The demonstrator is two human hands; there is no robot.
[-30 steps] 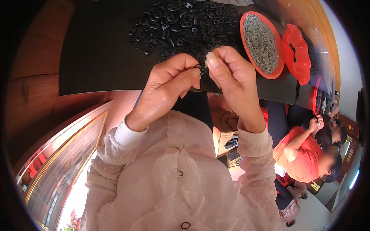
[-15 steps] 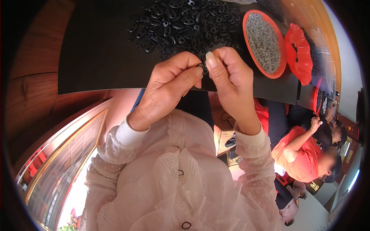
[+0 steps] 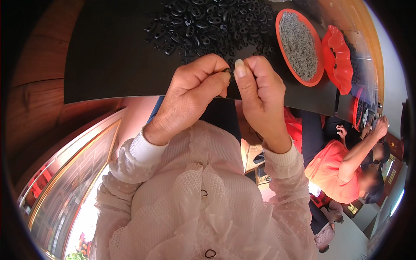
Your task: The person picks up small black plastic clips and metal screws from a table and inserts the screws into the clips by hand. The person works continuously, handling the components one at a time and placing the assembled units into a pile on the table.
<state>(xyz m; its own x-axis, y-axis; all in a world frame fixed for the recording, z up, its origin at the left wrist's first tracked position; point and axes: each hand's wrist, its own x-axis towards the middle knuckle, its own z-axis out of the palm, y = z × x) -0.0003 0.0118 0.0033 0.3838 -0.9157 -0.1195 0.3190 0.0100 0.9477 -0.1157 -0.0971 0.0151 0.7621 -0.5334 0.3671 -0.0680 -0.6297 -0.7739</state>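
Observation:
Over the near part of the dark table (image 3: pixel 112 65), both my hands meet with fingers pinched. My left hand (image 3: pixel 195 86) is closed on a small black plastic piece (image 3: pixel 230 71), which shows only partly between thumb and forefinger. Close beside it, my right hand (image 3: pixel 262 89) has its thumb pressed to its curled forefinger; what that pinch holds, if anything, is hidden. Just beyond the fingertips lies a wide pile of black plastic cord-lock parts (image 3: pixel 212 21), many with two holes.
Right of the pile stands a red oval bowl (image 3: pixel 321 71) full of small grey metal springs (image 3: pixel 298 45). A red wavy-edged dish (image 3: pixel 336 60) with a few black bits sits beside it. A person in an orange-red top (image 3: pixel 333 171) works at the right.
My hands stay together, with the right one shifted very slightly to the right. The black piece shows less between the fingers. The person at the right has stretched an arm toward the table.

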